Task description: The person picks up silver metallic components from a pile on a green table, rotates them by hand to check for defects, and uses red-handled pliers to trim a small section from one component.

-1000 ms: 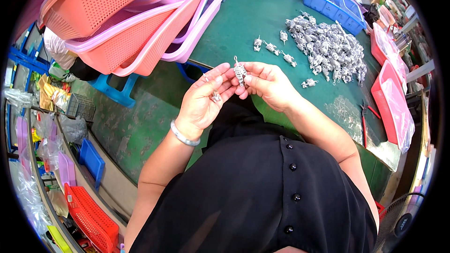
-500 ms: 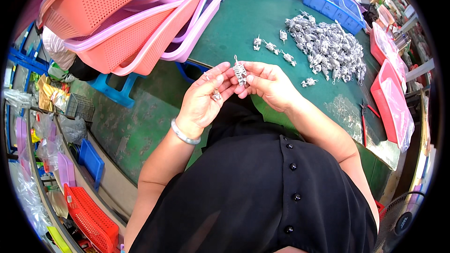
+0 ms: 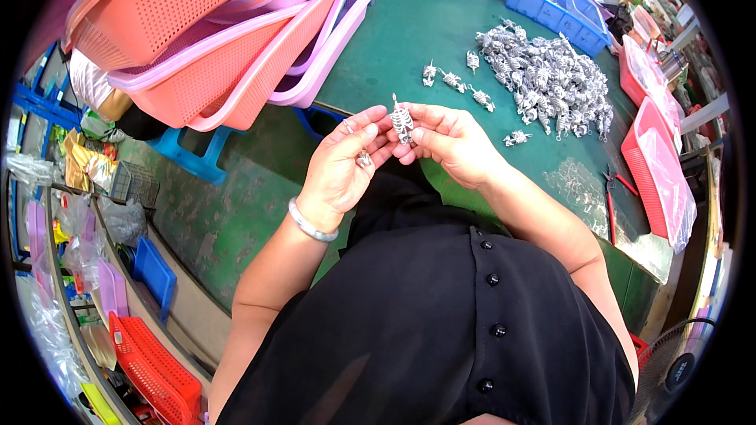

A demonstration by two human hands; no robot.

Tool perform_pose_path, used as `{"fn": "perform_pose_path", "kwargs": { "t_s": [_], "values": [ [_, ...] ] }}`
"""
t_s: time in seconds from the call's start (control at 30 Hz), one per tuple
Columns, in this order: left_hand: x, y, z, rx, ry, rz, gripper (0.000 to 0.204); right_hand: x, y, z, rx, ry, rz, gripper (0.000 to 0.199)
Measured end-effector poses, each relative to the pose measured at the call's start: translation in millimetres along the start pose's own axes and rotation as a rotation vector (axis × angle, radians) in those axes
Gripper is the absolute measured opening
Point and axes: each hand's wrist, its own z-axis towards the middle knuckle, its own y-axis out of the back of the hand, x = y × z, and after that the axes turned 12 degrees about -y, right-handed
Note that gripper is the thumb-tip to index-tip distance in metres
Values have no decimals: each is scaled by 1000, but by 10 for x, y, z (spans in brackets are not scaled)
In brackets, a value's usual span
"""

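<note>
At ctr of head view, just in front of the torso, both hands meet off the near edge of the table point(image 3: 378, 47). R hand point(image 3: 455, 145): thumb & fingers are closed in a pinch on a silver skeleton-shaped figure point(image 3: 402, 123), which stands approx. upright w/ its loop end up. L hand point(image 3: 335, 173): palm turned up, fingers partly curled; a small silver part point(image 3: 363, 160) sits in their grip below the thumb. L fingertips lie close to the figure's L side; whether they grip it, cannot tell. L wrist carries a pale bangle point(image 3: 307, 227).

On table, R of ctr: heap of like silver figures point(image 3: 547, 83). Beside heap, toward L: 4 loose figures point(image 3: 482, 98), apart from it; 1 more point(image 3: 517, 138) near its lower edge. Blue tray point(image 3: 543, 12) is beyond heap; red-handled pliers point(image 3: 611, 216) lie at R, near a pink basket point(image 3: 642, 165) w/ clear plastic film. Upper L: stacked orange & lilac baskets point(image 3: 213, 83), perforated, tilted.
</note>
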Motion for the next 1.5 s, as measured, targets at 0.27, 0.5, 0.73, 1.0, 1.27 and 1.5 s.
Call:
{"fn": "perform_pose_path", "kwargs": {
  "t_s": [0.27, 0.5, 0.73, 1.0, 1.27, 1.5],
  "values": [
    [1, 59, 19, -87, 35, 68, 20, 7, 11, -5, -18, 18, -10, 38],
    [5, -53, -11, -113, 6, 141, 16, -19, 18, 20, -14, 40, -53, 37],
    [18, -67, -54, -82, -23, 201, 16, -78, -39, 57, -13, 62, -123, 39],
    [-19, 96, -78, -70, -35, 154, 16, -82, -243, 102, -86, 130, -300, 42],
    [27, 20, 351, 164, -91, 112, 21, 154, -259, 121, -256, 318, -386, 36],
    [161, -494, 907, 564, -70, -96, 20, 592, -215, -181, -461, 538, -433, 37]
  ]
}}
